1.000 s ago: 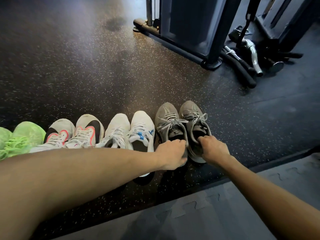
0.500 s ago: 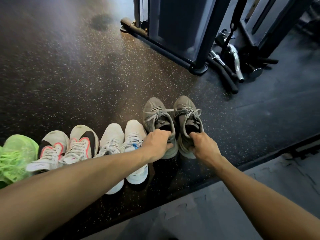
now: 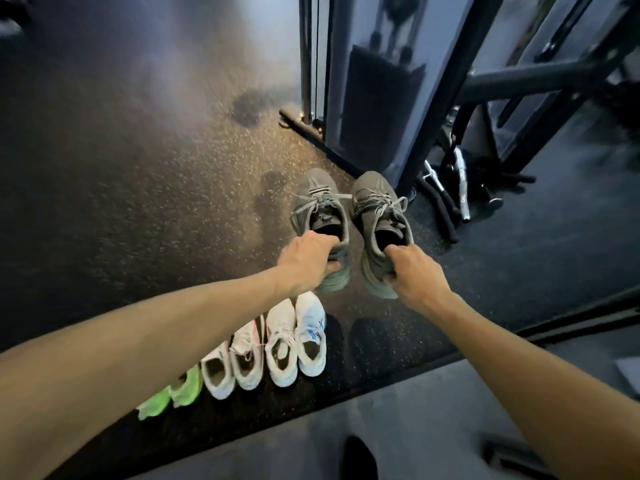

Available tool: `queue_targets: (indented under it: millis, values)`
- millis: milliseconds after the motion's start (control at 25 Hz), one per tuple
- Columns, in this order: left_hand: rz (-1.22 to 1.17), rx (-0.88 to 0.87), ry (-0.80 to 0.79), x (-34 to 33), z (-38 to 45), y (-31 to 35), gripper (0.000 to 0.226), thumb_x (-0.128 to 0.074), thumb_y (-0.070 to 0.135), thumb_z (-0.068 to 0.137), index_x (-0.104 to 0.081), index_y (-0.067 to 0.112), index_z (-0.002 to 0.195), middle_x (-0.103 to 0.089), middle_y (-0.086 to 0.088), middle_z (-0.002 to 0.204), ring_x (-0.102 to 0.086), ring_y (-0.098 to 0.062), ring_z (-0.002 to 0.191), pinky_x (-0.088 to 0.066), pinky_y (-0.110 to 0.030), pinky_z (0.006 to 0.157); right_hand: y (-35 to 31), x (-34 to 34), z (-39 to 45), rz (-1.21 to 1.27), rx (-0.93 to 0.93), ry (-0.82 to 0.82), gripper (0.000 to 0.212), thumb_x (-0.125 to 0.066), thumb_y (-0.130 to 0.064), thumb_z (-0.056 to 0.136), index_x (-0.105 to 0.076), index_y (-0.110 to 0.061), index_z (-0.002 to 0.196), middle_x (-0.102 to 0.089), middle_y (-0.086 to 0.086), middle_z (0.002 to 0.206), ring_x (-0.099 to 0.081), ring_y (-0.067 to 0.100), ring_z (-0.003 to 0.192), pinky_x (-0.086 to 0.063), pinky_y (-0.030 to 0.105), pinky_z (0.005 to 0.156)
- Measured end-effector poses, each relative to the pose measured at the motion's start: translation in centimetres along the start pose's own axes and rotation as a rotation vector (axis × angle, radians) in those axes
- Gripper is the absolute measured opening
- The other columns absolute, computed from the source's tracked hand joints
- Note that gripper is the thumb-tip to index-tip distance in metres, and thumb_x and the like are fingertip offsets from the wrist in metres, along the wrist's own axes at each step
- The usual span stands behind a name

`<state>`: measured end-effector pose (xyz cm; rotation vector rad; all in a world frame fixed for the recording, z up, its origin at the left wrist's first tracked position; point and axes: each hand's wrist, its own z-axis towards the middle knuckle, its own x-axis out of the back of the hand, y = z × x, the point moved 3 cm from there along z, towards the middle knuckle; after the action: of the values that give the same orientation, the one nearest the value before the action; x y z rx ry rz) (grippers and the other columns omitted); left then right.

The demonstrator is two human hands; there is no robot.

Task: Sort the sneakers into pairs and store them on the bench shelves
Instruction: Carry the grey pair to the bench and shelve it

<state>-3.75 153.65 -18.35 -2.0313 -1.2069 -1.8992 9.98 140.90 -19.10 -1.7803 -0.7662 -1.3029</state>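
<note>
Green sneakers [image 3: 173,396]: at 7 o'clock on the dark speckled floor [image 3: 138,202], leftmost in the row, partly hidden behind the left forearm.
White and pink sneakers [image 3: 232,362]: just right of the green ones, side by side, toes pointing toward 12 o'clock.
White and blue sneakers [image 3: 298,337]: right end of the row, touching each other, right beside the pink-trimmed pair.
Left hand [image 3: 306,261]: near centre, closed around the heel collar of the left grey sneaker [image 3: 320,216], fingers tucked inside the opening.
Left grey sneaker: held above the floor toward 12 o'clock of the row, toe pointing away, laces loose.
Right hand [image 3: 415,275]: at 3 o'clock of the left hand, clamped on the heel of the right grey sneaker [image 3: 379,216], thumb in the opening.
Right grey sneaker: held beside its mate, a small gap between them, both level with each other.
Gym machine [image 3: 381,81]: at 12 to 1 o'clock, dark upright frame standing on the floor.
Metal bar handle [image 3: 462,185]: at 2 o'clock, lying at the machine's base.
Grey mat [image 3: 433,410]: at 5 o'clock, edging the speckled floor.
</note>
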Motion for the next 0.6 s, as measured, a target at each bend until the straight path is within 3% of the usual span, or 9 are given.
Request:
queue_targets:
  millis: [320, 600]
  values:
    - [0.033, -0.132, 0.116, 27.3, -3.7, 11.7, 0.035, -0.071, 0.022, 0.085, -0.038, 0.027, 0.074, -0.049, 0.000, 0.076, -0.062, -0.030, 0.085, -0.050, -0.038, 0.074, -7.9, 30.0, -3.1, -0.010, -0.005, 0.148, 0.016, -0.061, -0.008, 0.085, -0.056, -0.013, 0.099, -0.060, 0.010, 0.096, -0.062, 0.034, 0.086, -0.048, 0.038, 0.063]
    - [0.088, -0.346, 0.155, 37.1, -7.7, 18.9, 0.028, -0.071, 0.030, 0.085, -0.045, 0.030, 0.074, -0.059, 0.000, 0.082, -0.063, -0.027, 0.087, -0.052, -0.041, 0.078, -11.2, 40.8, -10.5, -0.044, -0.135, 0.292, 0.019, -0.061, -0.009, 0.082, -0.058, -0.012, 0.101, -0.063, 0.010, 0.100, -0.061, 0.034, 0.090, -0.048, 0.037, 0.067]
